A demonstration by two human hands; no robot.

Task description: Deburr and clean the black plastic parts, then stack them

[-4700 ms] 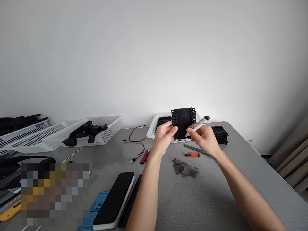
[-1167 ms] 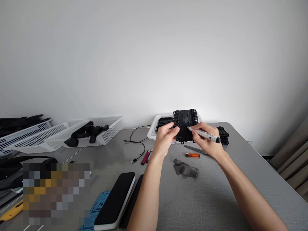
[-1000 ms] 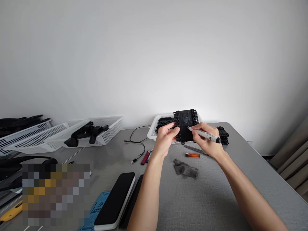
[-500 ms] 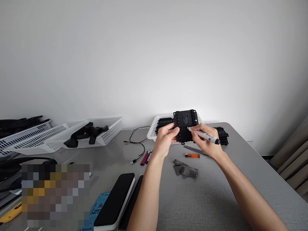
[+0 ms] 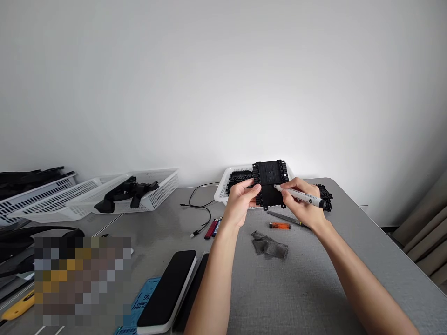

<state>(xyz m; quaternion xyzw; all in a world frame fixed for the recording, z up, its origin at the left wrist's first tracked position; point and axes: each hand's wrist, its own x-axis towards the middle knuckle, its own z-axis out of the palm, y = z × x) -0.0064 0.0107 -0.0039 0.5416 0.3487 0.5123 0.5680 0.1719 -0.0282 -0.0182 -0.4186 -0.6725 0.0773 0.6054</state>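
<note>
My left hand (image 5: 241, 200) grips the left edge of a black plastic part (image 5: 270, 173), a flat panel with toothed sides, and holds it tilted up above the table. In my right hand (image 5: 305, 202) is a white marker (image 5: 302, 196) with a black end. Its tip meets the panel's face near the middle, at the lower section. Behind the panel sits a white basket (image 5: 220, 191) with similar black parts (image 5: 239, 177) in it. More black parts (image 5: 325, 197) are stacked on the table, partly hidden by my right hand.
An orange lighter (image 5: 280, 225), a dark rag (image 5: 269, 245) and a grey file-like tool (image 5: 284, 217) lie below my hands. A black cable (image 5: 209, 216) lies left of them. White baskets (image 5: 162, 188) with black parts stand farther left. A black-topped device (image 5: 167, 288) is in front.
The marker tip has slid slightly right across the panel, my right hand moving with it. My left hand keeps its hold on the panel.
</note>
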